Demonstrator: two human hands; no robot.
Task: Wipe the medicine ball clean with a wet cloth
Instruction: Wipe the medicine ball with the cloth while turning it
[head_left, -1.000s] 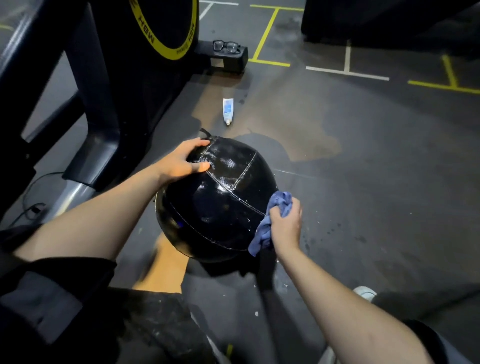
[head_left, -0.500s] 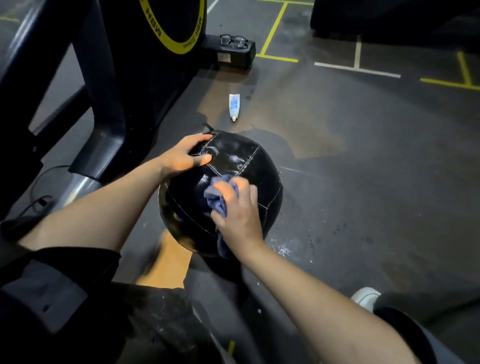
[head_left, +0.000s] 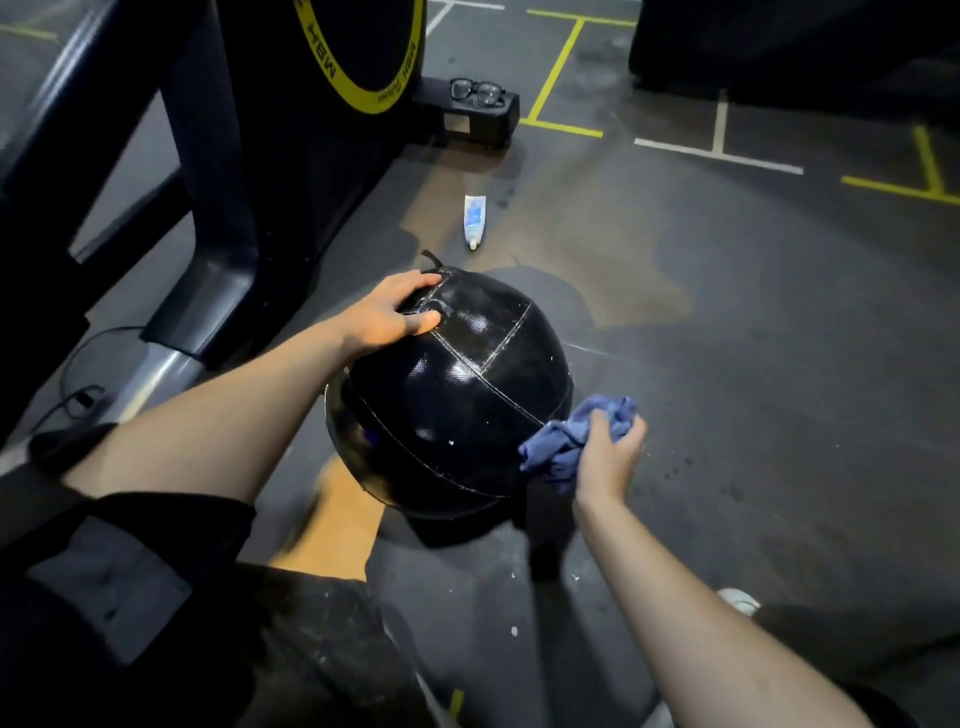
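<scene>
A black medicine ball (head_left: 457, 395) with pale stitched seams and a wet sheen stands on the dark floor in front of me. My left hand (head_left: 387, 317) lies flat on its upper left side, fingers spread over a seam, steadying it. My right hand (head_left: 608, 457) is closed on a crumpled blue cloth (head_left: 566, 441) at the ball's lower right edge. The cloth touches the ball's right flank. The ball's underside is hidden.
A black exercise machine (head_left: 291, 130) with a yellow ring stands at the left. Glasses (head_left: 477, 93) lie on its black foot. A white tube (head_left: 474, 221) lies on the floor behind the ball. Yellow and white lines (head_left: 719, 153) mark the floor. My knees and a white shoe (head_left: 740, 603) are below.
My right hand swept the cloth from the ball's right edge onto its top front, then back down to the lower right edge. My left hand stayed on the upper left.
</scene>
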